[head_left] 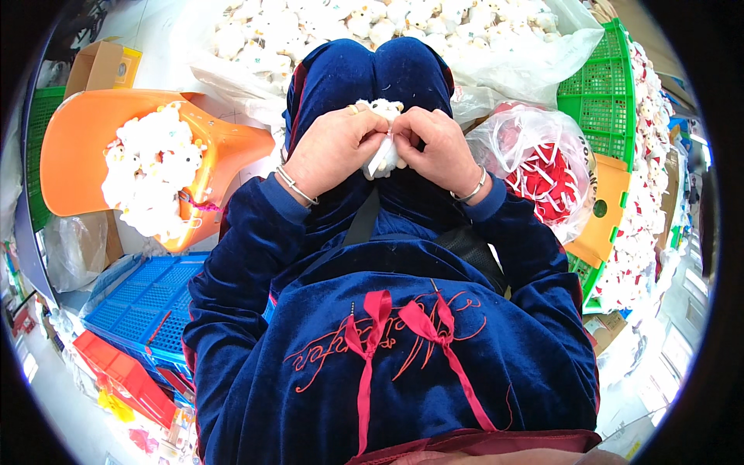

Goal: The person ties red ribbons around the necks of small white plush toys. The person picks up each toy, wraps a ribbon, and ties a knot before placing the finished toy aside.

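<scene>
A small white plush toy (380, 164) rests on my lap between my knees, its head away from me. My left hand (335, 146) pinches at the toy's neck from the left, thumb and forefinger pressed together. From the right, my right hand (434, 147) pinches at the same spot, its fingertips nearly meeting the left ones. A narrow white strip (377, 164) hangs down over the toy's front beneath the fingers. What exactly lies between the fingertips is mostly hidden.
An orange chair (74, 155) on the left bears a heap of white plush toys (155, 163). Many more plush toys (271, 35) lie on plastic sheeting ahead. To the right stand a clear bag of red pieces with white ties (546, 182) and a green crate (601, 93). Blue crates (147, 298) sit lower left.
</scene>
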A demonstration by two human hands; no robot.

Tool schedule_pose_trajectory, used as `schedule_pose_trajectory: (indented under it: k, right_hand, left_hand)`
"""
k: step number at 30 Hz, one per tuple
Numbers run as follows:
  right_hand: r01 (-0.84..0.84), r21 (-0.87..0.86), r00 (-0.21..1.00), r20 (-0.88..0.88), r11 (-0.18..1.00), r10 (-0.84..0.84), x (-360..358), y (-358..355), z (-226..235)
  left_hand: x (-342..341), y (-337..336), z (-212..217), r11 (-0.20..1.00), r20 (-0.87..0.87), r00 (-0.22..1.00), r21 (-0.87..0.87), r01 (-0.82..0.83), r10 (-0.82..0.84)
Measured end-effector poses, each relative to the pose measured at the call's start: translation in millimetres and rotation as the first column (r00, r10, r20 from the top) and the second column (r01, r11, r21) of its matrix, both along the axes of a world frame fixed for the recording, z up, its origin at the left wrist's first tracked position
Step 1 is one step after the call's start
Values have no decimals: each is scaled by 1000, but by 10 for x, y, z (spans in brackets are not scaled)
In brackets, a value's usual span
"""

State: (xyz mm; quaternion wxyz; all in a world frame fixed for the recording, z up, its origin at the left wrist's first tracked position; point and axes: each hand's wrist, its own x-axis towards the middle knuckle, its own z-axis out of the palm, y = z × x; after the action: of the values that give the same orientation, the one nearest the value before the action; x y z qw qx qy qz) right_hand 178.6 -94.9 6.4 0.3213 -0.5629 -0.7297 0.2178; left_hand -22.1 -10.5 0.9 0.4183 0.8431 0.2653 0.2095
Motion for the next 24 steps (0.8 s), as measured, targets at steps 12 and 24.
schedule_pose_trajectory:
  k: [12, 24]
  right_hand:
    - [5, -21, 1000, 14, 1000, -5, 4, 3, 1]
    - [89, -66, 996, 8, 994, -89, -104, 3, 62]
  left_hand:
    - [17, 37, 7, 999, -1, 1000, 43, 23, -23]
    - [32, 3, -31, 999, -62, 998, 41, -12, 14]
